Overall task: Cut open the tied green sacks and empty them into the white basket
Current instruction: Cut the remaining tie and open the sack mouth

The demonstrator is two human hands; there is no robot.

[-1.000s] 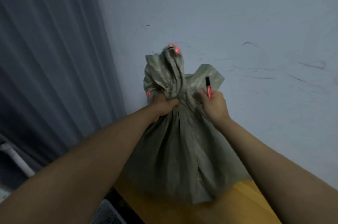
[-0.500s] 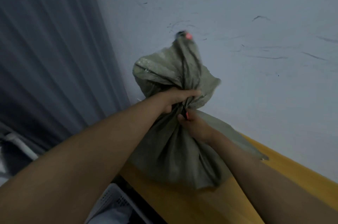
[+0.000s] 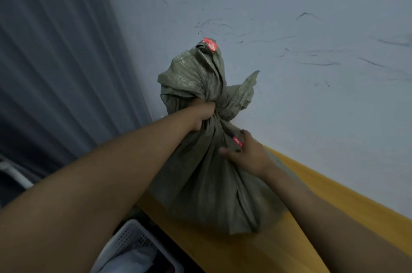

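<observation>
Scuffed pale wall (image 3: 289, 27) rose behind a yellow wooden tabletop (image 3: 256, 250), and on that tabletop stood the green sack (image 3: 200, 183), its woven cloth bunched into a neck with the loose top flaring above. The left hand (image 3: 201, 114) was clenched tight around that neck, fingers wrapped into the gathered cloth, holding the sack upright. Just below and to the right of it, the right hand (image 3: 249, 154) lay against the sack's side with its fingers partly spread and bent over the fabric; a small red and black tool (image 3: 237, 141) showed beside its thumb, seemingly held there, though I could not tell how firmly. Above the left hand, at the very tip of the flared top, sat a red tag (image 3: 210, 44) with pale marks too blurred to read. Under the left forearm, off the table's near edge, was the corner of the white basket (image 3: 124, 241), perforated along its wall, with some pale cloth inside. Further left of the arm hung a grey curtain (image 3: 55, 60) in long folds.
</observation>
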